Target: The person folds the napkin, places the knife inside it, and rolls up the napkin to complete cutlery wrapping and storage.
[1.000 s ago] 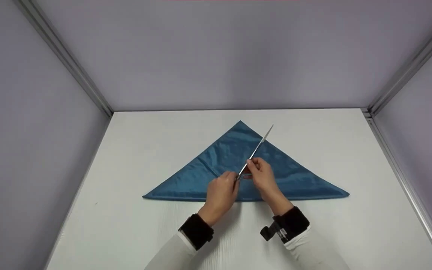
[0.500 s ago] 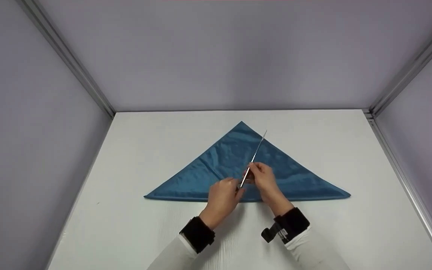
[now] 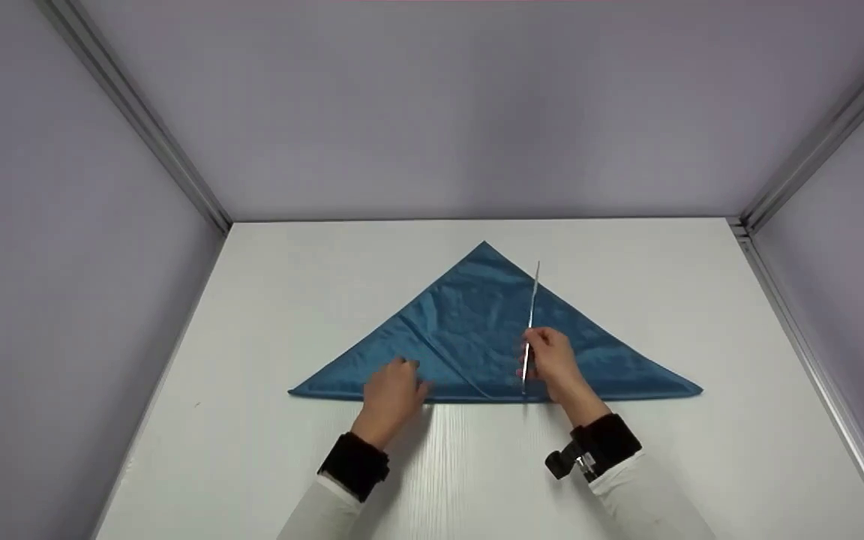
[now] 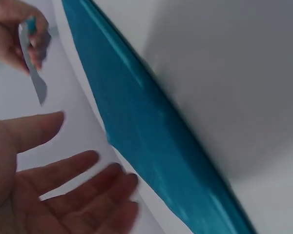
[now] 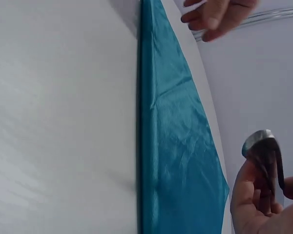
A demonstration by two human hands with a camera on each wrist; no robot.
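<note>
A blue cloth [image 3: 477,341] folded into a triangle lies flat on the white table [image 3: 267,300], long edge toward me. My right hand [image 3: 552,360] pinches a thin metal rod [image 3: 530,322] that points away over the cloth's right half. The wrist views show the rod's flat rounded end [image 5: 263,144] in my fingers and the same tool [image 4: 34,73] from afar. My left hand [image 3: 393,390] hovers with relaxed fingers [image 4: 73,165] over the cloth's near edge [image 4: 151,141], left of centre, holding nothing.
Grey walls close in the table on the left, back and right, with metal rails [image 3: 792,330] along the corners. Bare white tabletop surrounds the cloth on all sides. Black wrist straps sit on both of my arms.
My left hand let go of the rod and moved left to the cloth's near edge. My right hand shifted right, turning the rod from a slant to nearly straight away from me.
</note>
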